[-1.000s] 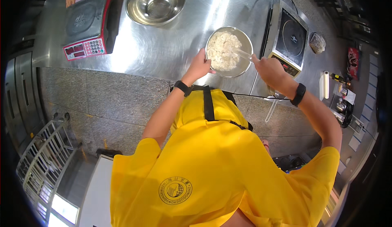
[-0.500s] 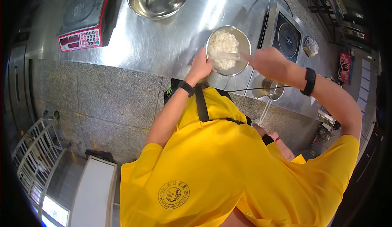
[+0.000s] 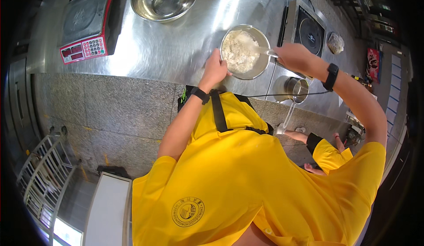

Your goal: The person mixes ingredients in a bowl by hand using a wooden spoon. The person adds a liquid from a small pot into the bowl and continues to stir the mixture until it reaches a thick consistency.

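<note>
In the head view, the steel mixing bowl (image 3: 265, 62) stands near the front edge of the metal table (image 3: 176, 53), between the two hands, with a pale, crumbly mixture (image 3: 238, 53) heaped toward its left side. The right hand (image 3: 297, 57) has its fingers curled closed around the handle of a pale stirring tool (image 3: 268, 52). From those fingers the tool runs leftward over the right rim, its long axis nearly sideways, and its far end is blurred among the mixture. The left hand (image 3: 215, 70) is nearer the mixture, which lies just to the right of its fingers; thumb and fingers are set apart against the bowl's near-left wall, though I cannot tell whether they pinch the rim. A small pan (image 3: 301, 91) sits nearer the body, below the right hand
</note>
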`<state>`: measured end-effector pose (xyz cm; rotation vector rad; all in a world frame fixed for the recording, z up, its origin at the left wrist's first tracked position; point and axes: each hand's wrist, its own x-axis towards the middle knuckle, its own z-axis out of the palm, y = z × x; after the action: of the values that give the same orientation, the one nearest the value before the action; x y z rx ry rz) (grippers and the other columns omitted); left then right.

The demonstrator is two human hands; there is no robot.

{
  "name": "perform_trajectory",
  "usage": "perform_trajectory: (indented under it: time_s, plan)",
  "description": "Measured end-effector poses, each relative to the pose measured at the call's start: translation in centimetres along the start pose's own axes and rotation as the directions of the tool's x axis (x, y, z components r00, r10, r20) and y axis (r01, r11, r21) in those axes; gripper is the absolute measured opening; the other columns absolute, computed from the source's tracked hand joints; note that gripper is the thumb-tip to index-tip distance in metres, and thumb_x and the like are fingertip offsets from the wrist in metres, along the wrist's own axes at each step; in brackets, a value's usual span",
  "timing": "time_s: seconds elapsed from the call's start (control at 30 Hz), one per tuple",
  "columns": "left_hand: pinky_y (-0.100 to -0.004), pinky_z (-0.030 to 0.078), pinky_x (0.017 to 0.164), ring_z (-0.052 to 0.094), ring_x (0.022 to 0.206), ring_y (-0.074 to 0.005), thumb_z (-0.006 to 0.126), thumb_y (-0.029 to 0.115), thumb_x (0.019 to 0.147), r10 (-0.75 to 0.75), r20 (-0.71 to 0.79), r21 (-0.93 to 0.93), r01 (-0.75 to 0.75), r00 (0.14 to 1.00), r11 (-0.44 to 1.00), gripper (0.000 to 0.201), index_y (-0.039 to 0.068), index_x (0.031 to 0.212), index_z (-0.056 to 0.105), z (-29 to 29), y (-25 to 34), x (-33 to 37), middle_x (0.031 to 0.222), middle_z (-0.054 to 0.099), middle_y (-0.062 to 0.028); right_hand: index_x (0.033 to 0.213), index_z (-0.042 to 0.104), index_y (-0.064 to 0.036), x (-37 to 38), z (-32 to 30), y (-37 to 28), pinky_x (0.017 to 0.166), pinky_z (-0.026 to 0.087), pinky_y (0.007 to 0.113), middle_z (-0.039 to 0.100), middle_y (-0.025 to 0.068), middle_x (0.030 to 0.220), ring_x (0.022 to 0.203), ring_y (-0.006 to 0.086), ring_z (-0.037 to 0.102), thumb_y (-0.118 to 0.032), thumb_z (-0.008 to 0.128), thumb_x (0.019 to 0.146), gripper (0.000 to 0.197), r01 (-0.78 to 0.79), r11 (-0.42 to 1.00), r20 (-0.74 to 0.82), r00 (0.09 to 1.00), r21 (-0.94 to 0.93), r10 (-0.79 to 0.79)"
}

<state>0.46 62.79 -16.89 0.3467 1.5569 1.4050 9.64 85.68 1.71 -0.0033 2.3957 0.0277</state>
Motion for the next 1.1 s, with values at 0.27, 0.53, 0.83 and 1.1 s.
perform_trajectory:
  time_s: [0.27,0.53,0.83,1.1]
  plan:
    - [-0.035,0.059,0.054,0.069,0.066,-0.0246,0.052,-0.001,0.095,0.006,0.03,-0.051,-0.004,1.0,0.999,0.013,-0.002,0.099,0.04,-0.3,-0.9,0.4,0.084,0.051,-0.0121,0.117,0.066,-0.0061,-1.4,0.0,-3.7,0.069,0.053,0.045,0.066,0.0173,0.077,0.076,0.0347,0.067,-0.019,0.061,0.094,0.027,0.089,0.969,-0.064,0.995,0.231,-0.076]
    - [-0.0338,0.063,0.055,0.065,0.067,-0.0198,0.051,-0.003,0.096,0.031,0.027,-0.041,-0.03,0.999,0.999,0.013,-0.002,0.098,0.039,-0.2,-0.5,0.1,0.086,0.047,-0.0088,0.094,0.065,-0.0065,1.9,-1.1,-0.6,0.061,0.055,0.044,0.065,0.0124,0.074,0.072,0.0327,0.067,-0.011,0.059,0.086,0.011,0.206,0.976,-0.242,0.946,-0.067,-0.216]
    - [-0.0311,0.064,0.055,0.063,0.073,-0.0163,0.054,-0.003,0.095,-0.016,0.034,-0.035,0.017,0.999,0.999,0.016,0.0,0.09,0.04,-0.2,-0.1,0.4,0.083,0.046,-0.0058,0.12,0.063,-0.0033,-2.3,1.2,-1.4,0.068,0.054,0.044,0.068,0.0169,0.082,0.079,0.0329,0.067,-0.016,0.062,0.093,0.029,-0.084,0.986,0.063,0.995,0.146,0.075]
    - [-0.0378,0.064,0.068,0.066,0.086,-0.0264,0.06,0.0,0.092,-0.06,0.095,0.006,0.06,0.994,0.998,0.016,-0.002,0.101,0.047,-0.6,-1.1,0.6,0.099,0.053,-0.0177,0.109,0.067,0.0004,-1.7,1.5,-2.5,0.077,0.053,0.044,0.068,0.0214,0.088,0.084,0.0356,0.068,-0.016,0.064,0.088,0.027,-0.083,0.894,-0.04,0.993,0.44,0.111]
